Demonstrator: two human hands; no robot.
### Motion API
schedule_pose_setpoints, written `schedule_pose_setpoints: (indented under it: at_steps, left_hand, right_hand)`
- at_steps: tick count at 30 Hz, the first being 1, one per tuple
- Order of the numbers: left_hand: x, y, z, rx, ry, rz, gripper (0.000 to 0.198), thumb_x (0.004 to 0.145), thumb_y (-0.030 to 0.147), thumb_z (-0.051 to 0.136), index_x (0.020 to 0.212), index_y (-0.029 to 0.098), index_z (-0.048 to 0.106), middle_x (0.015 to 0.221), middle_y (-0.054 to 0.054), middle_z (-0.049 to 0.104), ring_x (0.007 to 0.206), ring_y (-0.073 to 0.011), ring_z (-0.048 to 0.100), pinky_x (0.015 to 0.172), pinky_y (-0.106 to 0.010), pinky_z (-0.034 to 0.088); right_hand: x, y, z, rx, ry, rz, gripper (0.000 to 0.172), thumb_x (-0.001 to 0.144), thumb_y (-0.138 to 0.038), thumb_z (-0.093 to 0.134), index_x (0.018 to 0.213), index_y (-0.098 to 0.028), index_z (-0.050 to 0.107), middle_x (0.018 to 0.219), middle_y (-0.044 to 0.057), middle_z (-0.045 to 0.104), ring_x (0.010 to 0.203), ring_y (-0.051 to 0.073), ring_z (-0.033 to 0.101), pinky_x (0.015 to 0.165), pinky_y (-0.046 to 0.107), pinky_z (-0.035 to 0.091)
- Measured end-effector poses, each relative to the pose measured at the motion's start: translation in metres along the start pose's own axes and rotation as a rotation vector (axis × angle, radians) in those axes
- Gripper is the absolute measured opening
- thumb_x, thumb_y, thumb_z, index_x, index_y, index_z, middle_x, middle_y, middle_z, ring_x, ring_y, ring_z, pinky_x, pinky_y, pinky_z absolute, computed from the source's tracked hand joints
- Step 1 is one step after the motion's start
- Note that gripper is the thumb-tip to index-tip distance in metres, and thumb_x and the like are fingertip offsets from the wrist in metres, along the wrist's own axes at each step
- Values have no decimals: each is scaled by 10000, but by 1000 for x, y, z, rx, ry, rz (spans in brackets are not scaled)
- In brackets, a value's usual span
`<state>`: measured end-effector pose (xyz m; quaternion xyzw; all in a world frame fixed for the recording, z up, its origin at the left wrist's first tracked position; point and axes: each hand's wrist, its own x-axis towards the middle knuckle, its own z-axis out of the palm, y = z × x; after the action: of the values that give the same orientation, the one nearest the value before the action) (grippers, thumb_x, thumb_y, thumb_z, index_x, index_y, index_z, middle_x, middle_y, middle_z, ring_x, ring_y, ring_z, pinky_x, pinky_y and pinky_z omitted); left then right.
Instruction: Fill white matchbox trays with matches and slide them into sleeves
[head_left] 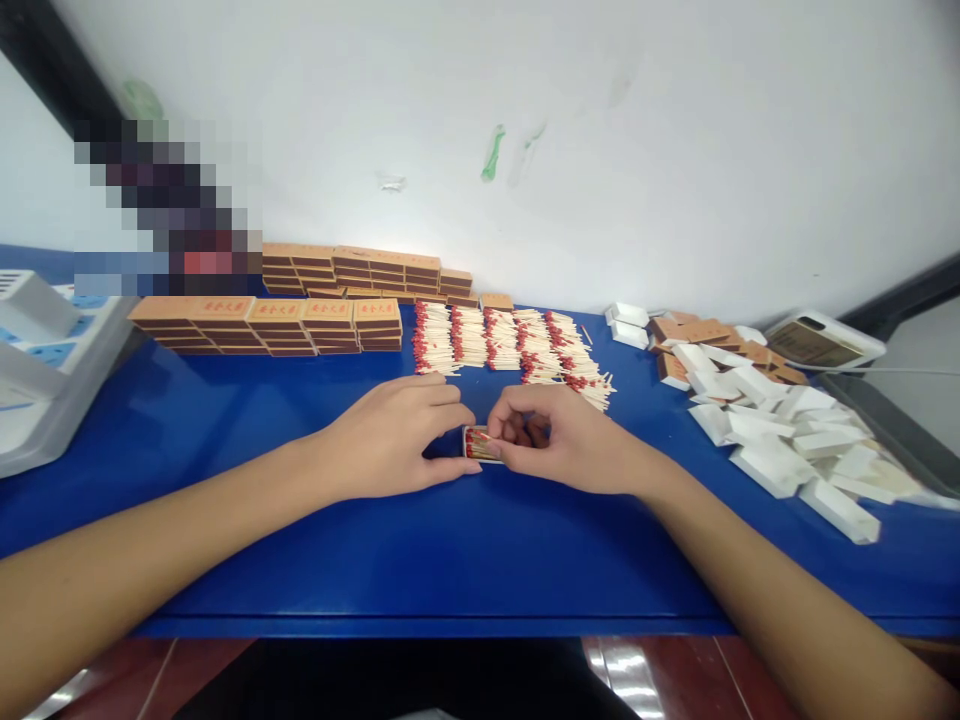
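Note:
A small white matchbox tray [465, 449] lies on the blue table between my hands, with red-headed matchsticks [477, 442] in it. My left hand [397, 430] has its thumb and forefinger closed about the tray's left end. Over the right part of the tray, my right hand [577, 435] pinches a matchstick with thumb and forefinger; its other fingers are curled and hide that end. Just beyond both hands, several heaps of loose matches [470, 338] lie in rows, red heads mostly to the left.
Stacked brown matchboxes [277, 325] stand at the left, with a further stack [386, 268] against the white wall. Empty white trays [761, 435] and brown sleeves [701, 335] are heaped at the right, near a white device [825, 340]. A pale plastic bin [82, 400] sits far left.

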<state>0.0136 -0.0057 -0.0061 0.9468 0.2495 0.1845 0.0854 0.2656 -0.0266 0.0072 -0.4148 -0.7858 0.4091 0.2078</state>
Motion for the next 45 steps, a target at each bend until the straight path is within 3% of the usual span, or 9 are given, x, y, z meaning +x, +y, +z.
schedule_pose_setpoints:
  at_steps: [14, 22, 36, 41, 43, 45]
  left_hand:
    - [-1, 0, 2, 7, 4, 16, 321, 1012, 476, 712, 1114, 175, 758, 906, -22, 670, 821, -189, 604, 812, -342, 473]
    - [-2, 0, 0, 10, 12, 17, 314, 1003, 472, 729, 1108, 177, 757, 909, -23, 671, 837, -194, 606, 777, -330, 454]
    - [0, 0, 0, 1, 3, 9, 323, 1002, 476, 730, 1112, 174, 759, 908, -23, 677, 843, -196, 621, 778, -334, 458]
    - [-1, -1, 1, 21, 0, 1, 334, 1009, 484, 715, 1135, 178, 761, 902, -23, 676, 846, -199, 621, 794, -343, 468]
    - [-1, -1, 1, 20, -10, -5, 339, 1010, 489, 713, 1139, 179, 761, 900, -23, 679, 849, -199, 623, 788, -341, 467]
    - [-1, -1, 0, 16, -17, -10, 337, 1009, 487, 716, 1140, 180, 762, 902, -22, 683, 846, -196, 624, 791, -339, 468]
  right_hand:
    - [-1, -4, -6, -154, 65, -49, 84, 926, -243, 726, 871, -190, 759, 737, -7, 642, 634, 116, 563, 573, 260, 438]
    - [-2, -4, -4, -204, 56, -87, 156, 976, -318, 735, 949, -221, 854, 783, 4, 650, 618, 102, 523, 569, 263, 408]
    - [-5, -8, -1, -254, 109, -124, 137, 983, -317, 744, 953, -218, 835, 784, 5, 647, 651, 119, 562, 588, 269, 442]
    - [-18, -9, -32, -448, 289, -145, 157, 995, -321, 698, 917, -231, 800, 767, 22, 694, 676, 157, 599, 619, 304, 454]
    - [-29, -4, -55, -535, 321, -58, 178, 984, -380, 698, 929, -246, 802, 785, 35, 726, 676, 177, 619, 611, 321, 458]
    - [-42, 4, -79, -599, 268, 57, 201, 949, -429, 712, 917, -260, 816, 766, 40, 740, 643, 186, 624, 582, 327, 459]
